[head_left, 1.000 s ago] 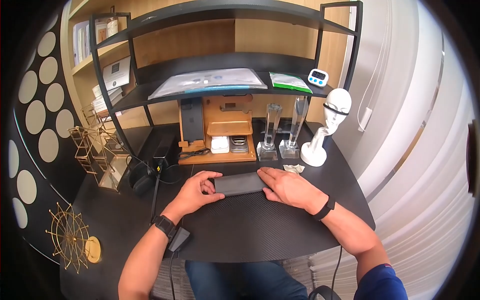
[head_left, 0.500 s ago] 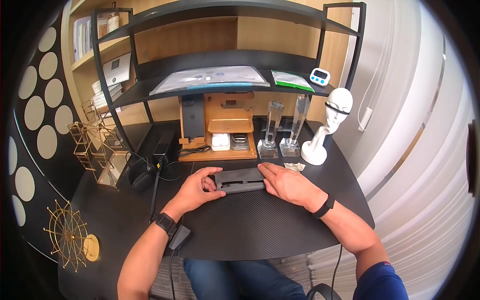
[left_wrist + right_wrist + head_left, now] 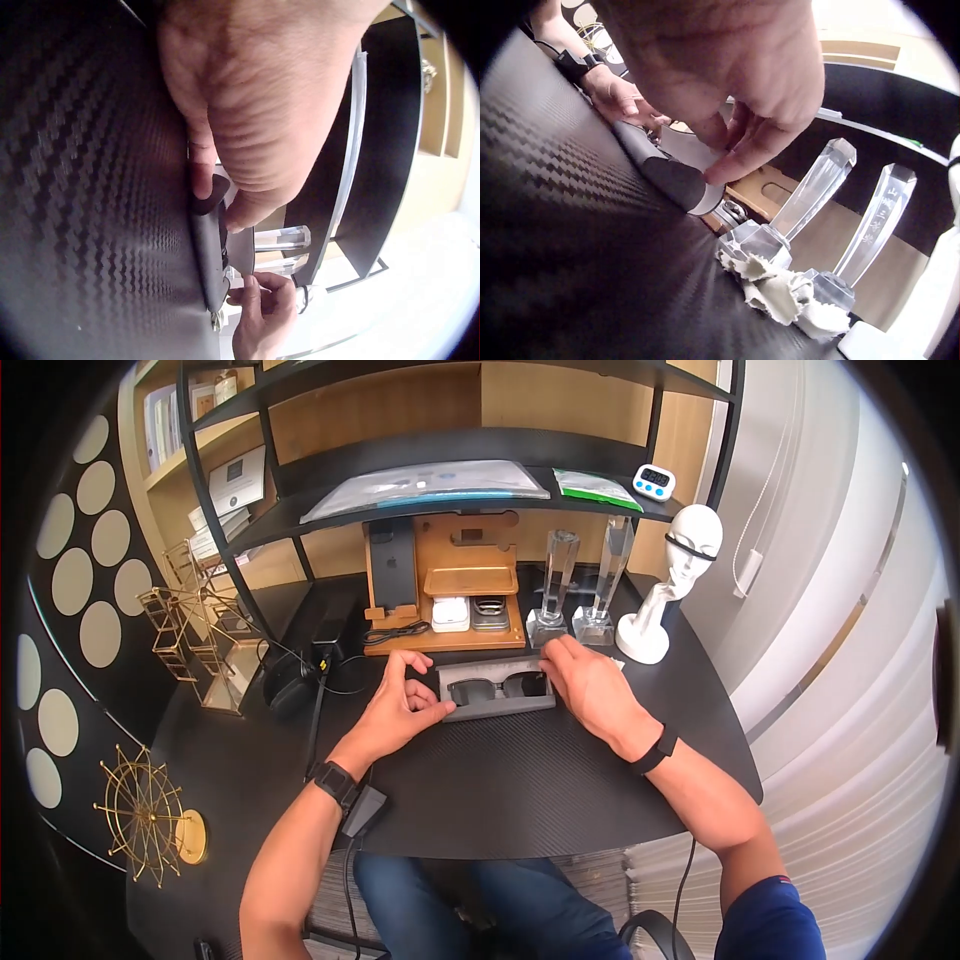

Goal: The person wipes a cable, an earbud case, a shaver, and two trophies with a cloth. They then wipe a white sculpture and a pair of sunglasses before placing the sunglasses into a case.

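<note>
A grey glasses case (image 3: 500,708) lies open on the black desk, with dark sunglasses (image 3: 474,692) inside. My left hand (image 3: 392,715) holds its left end, thumb at the near corner and the other fingers bent. At the far right corner my right hand (image 3: 597,695) pinches the raised lid. The right wrist view shows the thumb and fingertips of my right hand (image 3: 731,82) on the lid's pale edge, beside the dark end of the case (image 3: 676,181). In the left wrist view, my left hand (image 3: 262,97) has its thumb against the case (image 3: 208,251).
Behind the case stand a wooden organizer (image 3: 440,641), crystal trophies (image 3: 556,585) and a white mannequin head (image 3: 692,550) under a black shelf (image 3: 400,530). A crumpled cloth (image 3: 769,289) lies near the trophies. Cables and a gold wheel ornament (image 3: 150,817) are at left.
The case has gone from closed to open, and the sunglasses inside now show. My right hand has lifted with the lid. The head view has shifted, so the desk appears higher.
</note>
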`<state>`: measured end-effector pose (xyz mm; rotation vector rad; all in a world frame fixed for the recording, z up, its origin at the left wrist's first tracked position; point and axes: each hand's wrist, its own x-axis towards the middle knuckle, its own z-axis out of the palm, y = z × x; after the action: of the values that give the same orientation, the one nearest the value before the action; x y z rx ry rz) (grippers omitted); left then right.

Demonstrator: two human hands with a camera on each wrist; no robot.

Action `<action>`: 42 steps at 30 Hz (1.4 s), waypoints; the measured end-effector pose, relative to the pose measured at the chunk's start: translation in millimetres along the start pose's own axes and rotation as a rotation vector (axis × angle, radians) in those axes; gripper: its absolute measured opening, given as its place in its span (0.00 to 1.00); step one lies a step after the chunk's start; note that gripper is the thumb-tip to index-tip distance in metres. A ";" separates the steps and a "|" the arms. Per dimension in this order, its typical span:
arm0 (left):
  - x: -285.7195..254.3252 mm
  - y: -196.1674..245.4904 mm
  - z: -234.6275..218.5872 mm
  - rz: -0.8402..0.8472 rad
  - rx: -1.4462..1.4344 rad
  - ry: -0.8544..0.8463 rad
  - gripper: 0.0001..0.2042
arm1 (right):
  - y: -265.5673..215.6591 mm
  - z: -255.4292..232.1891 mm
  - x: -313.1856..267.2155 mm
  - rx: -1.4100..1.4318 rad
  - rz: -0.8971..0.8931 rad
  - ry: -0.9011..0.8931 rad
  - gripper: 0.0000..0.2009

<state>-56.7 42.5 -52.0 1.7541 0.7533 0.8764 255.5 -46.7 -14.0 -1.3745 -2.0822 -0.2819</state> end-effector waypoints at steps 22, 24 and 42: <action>0.6 5.7 -0.2 -0.024 0.048 -0.108 0.26 | -0.4 4.6 -7.6 0.020 -0.100 -0.105 0.11; 0.1 7.6 -0.1 -0.024 0.080 -0.120 0.29 | -1.2 1.0 -7.0 0.024 -0.085 -0.129 0.12; -2.3 13.0 6.1 0.135 0.181 -0.109 0.36 | -8.7 -15.1 -5.5 0.205 -0.075 -0.144 0.11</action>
<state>-51.7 33.5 -41.7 2.0149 0.6657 0.8149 255.0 -62.0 -4.0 -1.2274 -2.2142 0.0012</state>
